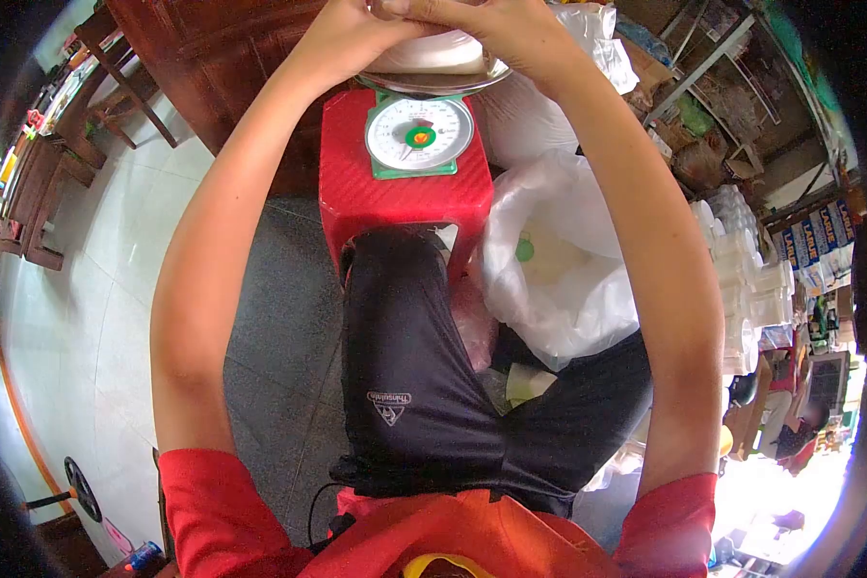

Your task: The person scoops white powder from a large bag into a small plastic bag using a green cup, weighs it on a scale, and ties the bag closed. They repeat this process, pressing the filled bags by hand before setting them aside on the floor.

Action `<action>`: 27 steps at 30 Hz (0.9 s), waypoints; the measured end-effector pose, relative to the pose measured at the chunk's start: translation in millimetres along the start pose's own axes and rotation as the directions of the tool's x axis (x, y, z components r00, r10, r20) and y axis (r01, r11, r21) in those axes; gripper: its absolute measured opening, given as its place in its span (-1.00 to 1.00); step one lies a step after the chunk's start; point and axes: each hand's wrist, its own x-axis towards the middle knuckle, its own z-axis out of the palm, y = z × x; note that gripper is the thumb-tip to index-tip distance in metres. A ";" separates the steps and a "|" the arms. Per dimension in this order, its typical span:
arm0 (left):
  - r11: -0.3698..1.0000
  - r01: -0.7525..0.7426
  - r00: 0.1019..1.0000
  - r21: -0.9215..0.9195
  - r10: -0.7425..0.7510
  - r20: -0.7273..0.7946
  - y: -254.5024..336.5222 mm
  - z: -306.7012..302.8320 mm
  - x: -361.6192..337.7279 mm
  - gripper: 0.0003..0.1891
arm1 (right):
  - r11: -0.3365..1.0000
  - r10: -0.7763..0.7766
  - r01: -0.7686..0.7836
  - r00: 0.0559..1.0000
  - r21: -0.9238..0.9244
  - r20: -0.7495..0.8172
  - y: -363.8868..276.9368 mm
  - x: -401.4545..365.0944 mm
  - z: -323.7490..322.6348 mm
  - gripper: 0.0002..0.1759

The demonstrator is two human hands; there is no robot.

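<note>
A green kitchen scale [416, 144] with a round white dial stands on a red plastic stool [405, 197]. On top of it sits a shiny metal pan [433, 83], holding a smooth white item [438, 56] whose kind I cannot make out. My left hand [361, 29] and my right hand [496, 27] meet over this white item at the top edge of the view. Their fingers are bent together and partly cut off by the frame. What they pinch, if anything, is hidden.
Right of the stool is a large open clear plastic bag [564, 260] with pale contents. Stacked plastic cups [742, 289] stand farther right, near a metal rack [708, 67]. Behind the stool is brown wooden furniture [222, 67]. A person [804, 429] sits in the far right background.
</note>
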 end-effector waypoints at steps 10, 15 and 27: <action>0.997 -0.059 0.998 0.044 0.060 -0.017 -3.3 0.3 1.2 0.05 | 0.998 -0.030 0.029 1.000 0.052 0.007 3.8 0.0 0.4 0.33; 0.994 -0.077 0.997 0.081 0.079 -0.025 -2.1 0.3 0.8 0.04 | 0.999 -0.046 0.046 0.999 -0.013 -0.004 5.7 0.1 -0.2 0.32; 0.979 -0.102 0.994 0.179 0.108 -0.022 -2.6 -2.4 0.2 0.04 | 0.995 -0.048 0.045 0.999 0.088 0.027 5.8 0.6 1.8 0.30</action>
